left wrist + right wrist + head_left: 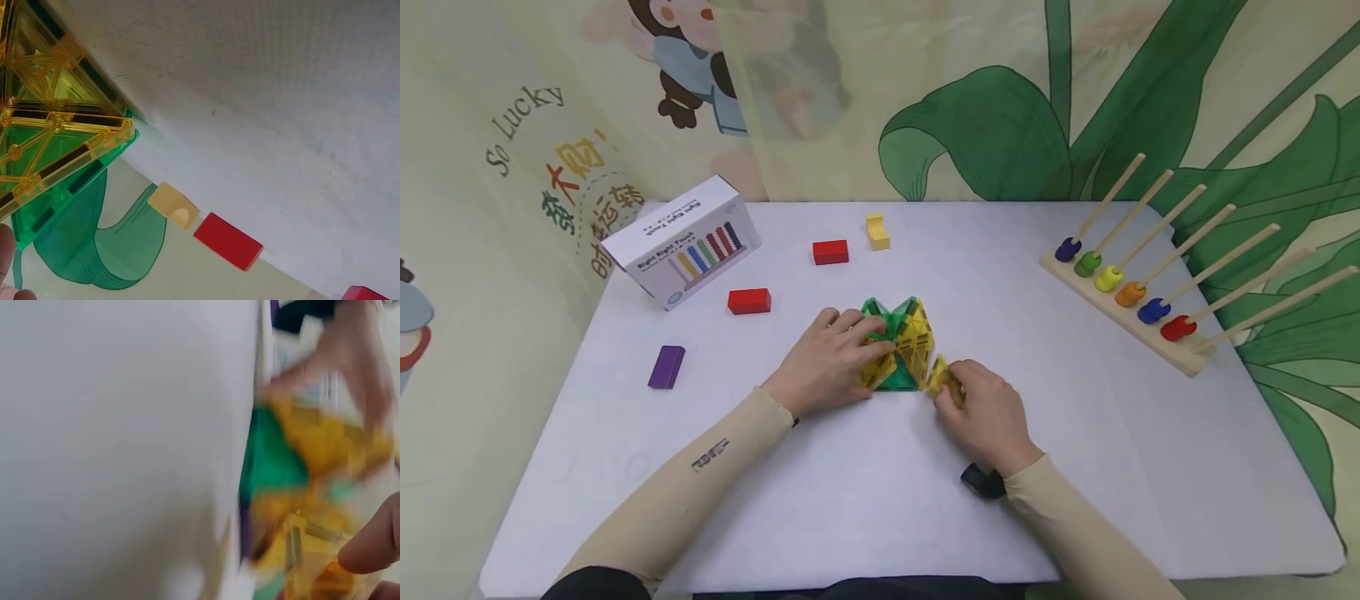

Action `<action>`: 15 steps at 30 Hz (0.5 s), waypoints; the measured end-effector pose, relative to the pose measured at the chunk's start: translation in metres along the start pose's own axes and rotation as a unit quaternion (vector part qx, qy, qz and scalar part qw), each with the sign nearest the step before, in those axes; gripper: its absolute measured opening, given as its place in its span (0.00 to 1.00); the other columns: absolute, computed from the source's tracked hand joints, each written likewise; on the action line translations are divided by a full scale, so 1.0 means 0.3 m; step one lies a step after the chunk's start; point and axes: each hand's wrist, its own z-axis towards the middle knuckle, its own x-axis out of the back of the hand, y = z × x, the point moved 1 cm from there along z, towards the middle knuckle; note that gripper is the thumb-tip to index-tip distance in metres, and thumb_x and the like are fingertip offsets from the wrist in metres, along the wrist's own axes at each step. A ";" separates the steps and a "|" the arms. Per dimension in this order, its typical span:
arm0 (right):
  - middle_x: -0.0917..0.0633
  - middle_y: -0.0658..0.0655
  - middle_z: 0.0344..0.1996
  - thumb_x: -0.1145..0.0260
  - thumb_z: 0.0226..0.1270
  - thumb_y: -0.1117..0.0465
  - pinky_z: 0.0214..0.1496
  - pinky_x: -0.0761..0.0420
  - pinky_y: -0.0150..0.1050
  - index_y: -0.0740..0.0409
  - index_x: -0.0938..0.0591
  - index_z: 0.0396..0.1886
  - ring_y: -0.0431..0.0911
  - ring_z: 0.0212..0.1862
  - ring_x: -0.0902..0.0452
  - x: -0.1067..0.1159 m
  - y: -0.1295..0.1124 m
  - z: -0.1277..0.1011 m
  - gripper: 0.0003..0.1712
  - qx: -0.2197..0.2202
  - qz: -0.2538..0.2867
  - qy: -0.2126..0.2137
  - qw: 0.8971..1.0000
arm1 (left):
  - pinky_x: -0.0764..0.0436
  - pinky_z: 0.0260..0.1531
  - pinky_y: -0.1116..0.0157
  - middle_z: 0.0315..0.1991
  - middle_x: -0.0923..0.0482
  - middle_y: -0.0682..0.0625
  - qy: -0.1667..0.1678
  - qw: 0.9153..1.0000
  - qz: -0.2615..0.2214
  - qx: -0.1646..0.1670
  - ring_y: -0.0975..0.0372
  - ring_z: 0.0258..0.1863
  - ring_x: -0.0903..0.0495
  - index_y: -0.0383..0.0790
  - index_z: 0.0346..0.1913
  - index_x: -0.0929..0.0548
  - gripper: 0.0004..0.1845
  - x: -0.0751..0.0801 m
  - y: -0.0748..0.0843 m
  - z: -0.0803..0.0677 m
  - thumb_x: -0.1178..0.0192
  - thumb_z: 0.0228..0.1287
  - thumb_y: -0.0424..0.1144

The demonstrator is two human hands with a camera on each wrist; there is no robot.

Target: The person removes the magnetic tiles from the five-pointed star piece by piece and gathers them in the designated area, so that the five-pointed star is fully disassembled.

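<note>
A small structure of translucent green and yellow magnetic tiles [916, 340] stands on the white table in the middle of the head view. My left hand [820, 364] holds its left side, fingers over the top and thumb low by a yellow tile. Just right of the structure, my right hand [988, 408] pinches a separate yellow magnetic tile [937, 375] between thumb and fingers. That tile [319, 556] appears up close in the right wrist view, with the structure blurred behind it. Yellow triangles leaning over green ones [59, 187] fill the left wrist view's upper left.
Two red blocks [749, 302], a yellow block [877, 232] and a purple block [667, 367] lie beyond and left of the hands. A white printed box [685, 242] stands at back left. A wooden peg rack [1123, 312] with coloured beads occupies the right.
</note>
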 end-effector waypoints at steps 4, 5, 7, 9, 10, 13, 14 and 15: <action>0.20 0.55 0.26 0.39 0.63 0.59 0.28 0.33 0.37 0.61 0.18 0.36 0.46 0.28 0.29 0.075 0.161 0.025 0.09 -0.113 0.002 -0.064 0.992 | 0.25 0.56 0.52 0.65 0.24 0.51 -0.002 1.000 -0.015 0.005 0.53 0.62 0.26 0.57 0.63 0.16 0.38 -0.001 -0.001 0.004 0.22 0.48 0.65; 0.19 0.56 0.27 0.40 0.64 0.58 0.28 0.33 0.37 0.62 0.18 0.39 0.48 0.28 0.28 0.094 0.205 0.031 0.12 -0.137 -0.006 -0.072 0.988 | 0.25 0.56 0.52 0.65 0.24 0.51 -0.002 1.000 -0.019 0.007 0.53 0.62 0.26 0.57 0.63 0.16 0.38 -0.001 -0.001 0.003 0.22 0.47 0.65; 0.16 0.61 0.32 0.42 0.66 0.56 0.29 0.28 0.40 0.65 0.18 0.47 0.51 0.31 0.24 0.132 0.288 0.041 0.18 -0.175 -0.020 -0.072 0.982 | 0.25 0.55 0.52 0.64 0.23 0.51 0.000 1.000 -0.022 0.008 0.53 0.62 0.26 0.57 0.63 0.16 0.39 -0.002 -0.002 0.001 0.21 0.46 0.65; 0.14 0.66 0.39 0.43 0.68 0.55 0.32 0.22 0.43 0.67 0.20 0.56 0.55 0.35 0.20 0.166 0.359 0.051 0.24 -0.201 -0.032 -0.057 0.977 | 0.25 0.55 0.52 0.63 0.23 0.51 0.002 1.000 -0.025 0.008 0.53 0.62 0.25 0.57 0.63 0.16 0.39 -0.003 -0.003 -0.001 0.21 0.45 0.65; 0.14 0.67 0.41 0.43 0.69 0.55 0.33 0.21 0.45 0.67 0.20 0.57 0.56 0.37 0.20 0.181 0.388 0.057 0.25 -0.213 -0.034 -0.049 0.975 | 0.25 0.54 0.52 0.63 0.22 0.51 0.004 1.000 -0.026 0.007 0.53 0.61 0.25 0.57 0.63 0.16 0.39 -0.004 -0.003 -0.002 0.20 0.45 0.65; 0.15 0.68 0.45 0.43 0.73 0.53 0.36 0.19 0.48 0.66 0.22 0.61 0.58 0.40 0.20 0.214 0.455 0.077 0.25 -0.236 -0.033 -0.035 0.971 | 0.25 0.54 0.52 0.62 0.22 0.50 0.006 1.000 -0.030 0.006 0.53 0.61 0.25 0.57 0.63 0.15 0.39 -0.007 -0.002 0.000 0.20 0.45 0.65; 0.17 0.68 0.45 0.43 0.75 0.53 0.36 0.19 0.48 0.66 0.23 0.62 0.59 0.41 0.21 0.223 0.469 0.084 0.25 -0.243 -0.032 -0.033 0.969 | 0.25 0.54 0.52 0.62 0.22 0.50 0.007 0.999 -0.032 0.006 0.53 0.60 0.25 0.57 0.63 0.15 0.39 -0.009 -0.001 0.002 0.20 0.45 0.65; 0.18 0.68 0.46 0.43 0.77 0.52 0.37 0.19 0.49 0.65 0.23 0.62 0.59 0.42 0.21 0.231 0.479 0.090 0.25 -0.249 -0.036 -0.030 0.967 | 0.25 0.55 0.52 0.61 0.22 0.50 0.007 0.999 -0.034 0.005 0.53 0.60 0.25 0.57 0.63 0.15 0.40 -0.010 -0.001 0.006 0.20 0.44 0.65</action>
